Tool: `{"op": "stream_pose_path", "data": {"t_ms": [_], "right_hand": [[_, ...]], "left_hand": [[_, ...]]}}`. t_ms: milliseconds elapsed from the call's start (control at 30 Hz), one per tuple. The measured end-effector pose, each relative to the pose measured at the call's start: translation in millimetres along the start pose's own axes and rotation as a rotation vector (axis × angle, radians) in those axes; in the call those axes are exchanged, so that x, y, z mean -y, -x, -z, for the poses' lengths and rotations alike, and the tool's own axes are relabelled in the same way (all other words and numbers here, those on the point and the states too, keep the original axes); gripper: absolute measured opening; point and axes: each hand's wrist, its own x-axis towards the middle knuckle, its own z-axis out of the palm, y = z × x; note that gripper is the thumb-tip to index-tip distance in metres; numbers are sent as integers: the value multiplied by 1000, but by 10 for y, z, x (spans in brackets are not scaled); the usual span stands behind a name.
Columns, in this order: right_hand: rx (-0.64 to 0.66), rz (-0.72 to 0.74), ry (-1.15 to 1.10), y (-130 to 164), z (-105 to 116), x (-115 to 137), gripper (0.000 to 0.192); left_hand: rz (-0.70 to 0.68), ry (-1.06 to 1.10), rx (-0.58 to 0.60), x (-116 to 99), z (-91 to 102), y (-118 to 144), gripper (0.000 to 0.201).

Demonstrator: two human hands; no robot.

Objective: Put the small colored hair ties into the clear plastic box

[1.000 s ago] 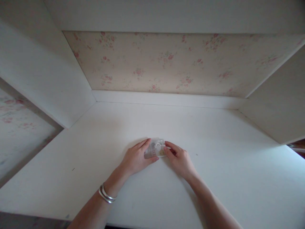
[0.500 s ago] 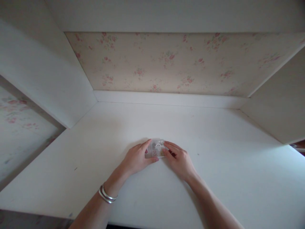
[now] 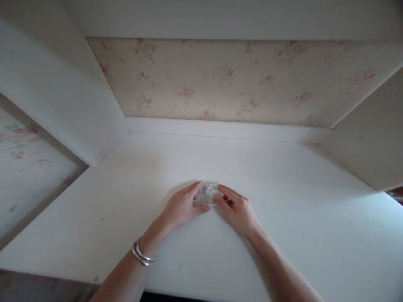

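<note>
A small clear plastic case (image 3: 206, 195) with white markings lies on the white desk, between my two hands. My left hand (image 3: 182, 205) grips its left side, fingers along the far edge and thumb at the near edge. On the opposite side, my right hand (image 3: 236, 209) holds the case's right end between thumb and fingers. Something whitish shows in or on the case, too small to make out. Two silver bangles (image 3: 143, 253) circle my left wrist.
The white desktop (image 3: 299, 218) spreads around my hands, with a few small dark marks. White side panels (image 3: 63, 84) and a floral-papered back wall (image 3: 204, 79) enclose it. A low white ledge (image 3: 226, 128) runs along the back.
Both hands keep their hold on the plastic case, almost unmoved. The view has shifted very slightly.
</note>
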Motion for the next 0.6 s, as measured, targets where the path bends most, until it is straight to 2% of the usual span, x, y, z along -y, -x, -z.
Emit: {"op": "stream_pose_path", "data": {"t_ms": [600], "right_hand": [[24,12,54,19,13,11,35]], "left_hand": [[-5,23,-15,4,-35,0,74]]}}
